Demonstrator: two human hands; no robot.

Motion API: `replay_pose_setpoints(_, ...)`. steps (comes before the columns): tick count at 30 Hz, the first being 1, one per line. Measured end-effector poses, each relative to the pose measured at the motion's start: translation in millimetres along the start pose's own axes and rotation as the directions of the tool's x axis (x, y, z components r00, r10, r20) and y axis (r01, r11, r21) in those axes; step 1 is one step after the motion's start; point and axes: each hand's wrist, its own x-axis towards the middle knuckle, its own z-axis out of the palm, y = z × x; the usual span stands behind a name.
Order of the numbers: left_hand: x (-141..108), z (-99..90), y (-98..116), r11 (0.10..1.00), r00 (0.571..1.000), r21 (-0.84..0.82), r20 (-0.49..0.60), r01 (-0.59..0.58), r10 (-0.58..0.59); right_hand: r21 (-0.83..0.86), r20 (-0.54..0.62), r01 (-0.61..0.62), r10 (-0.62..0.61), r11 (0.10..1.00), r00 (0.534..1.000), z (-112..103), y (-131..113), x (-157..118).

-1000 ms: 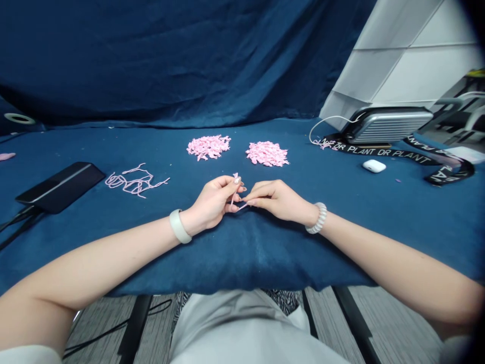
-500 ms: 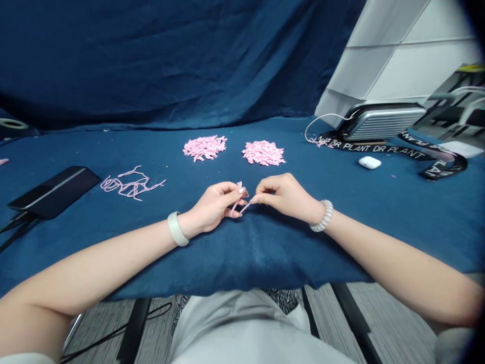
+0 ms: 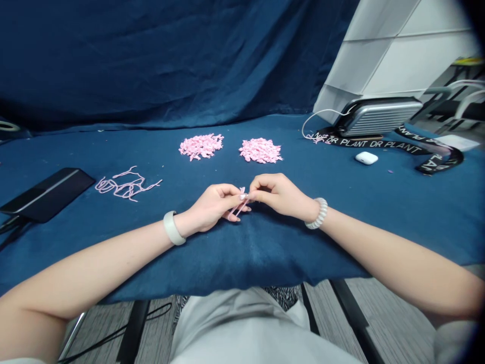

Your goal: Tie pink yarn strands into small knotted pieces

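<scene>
Head view: left hand [image 3: 208, 208], right hand [image 3: 281, 196] pinching pink cord [image 3: 239, 206]; black strap [image 3: 373, 144] reads DR PLANT.

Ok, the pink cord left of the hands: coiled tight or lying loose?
Lying loose: the pink cord sprawls in open, overlapping loops on the blue cloth, its ends trailing apart, not wound up.

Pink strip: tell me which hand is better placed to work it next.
Probably the left hand: the pink strip seems to sit in its fingers, while the right hand only reaches it with its fingertips.
</scene>
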Motion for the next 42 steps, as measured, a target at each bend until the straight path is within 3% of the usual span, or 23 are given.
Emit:
replay_pose_setpoints(4,-0.2,0.3,0.5,1.000,0.999,0.000,0.019,0.029,-0.029,0.205,-0.010,-0.077,0.081,0.976,0.997,6.6,3.2,0.7)
replay_pose_setpoints(15,0.5,-2.5,-0.8,0.994,0.995,0.110,0.091,0.018,-0.028,0.255,-0.072,-0.077,0.098,0.964,0.993,11.1,3.5,2.8)
replay_pose_setpoints(22,-0.4,-3.1,-0.6,0.996,0.993,0.089,0.121,-0.004,-0.007,0.464,-0.007,-0.169,0.194,0.869,0.981,6.2,9.0,5.1)
replay_pose_setpoints(29,0.3,-3.4,-0.6,0.999,0.994,0.026,0.102,0.033,-0.036,0.450,0.084,-0.147,0.122,0.881,0.989,2.7,12.6,4.8)
replay_pose_setpoints(32,0.2,-2.4,0.5,0.999,0.995,0.037,0.092,0.039,-0.042,0.438,0.066,-0.111,0.091,0.892,0.994,7.0,8.9,4.7)
replay_pose_setpoints(42,0.4,-1.6,2.2,0.998,0.996,0.026,0.063,0.055,-0.057,0.389,-0.036,-0.123,0.148,0.913,0.988,12.7,4.5,5.0)
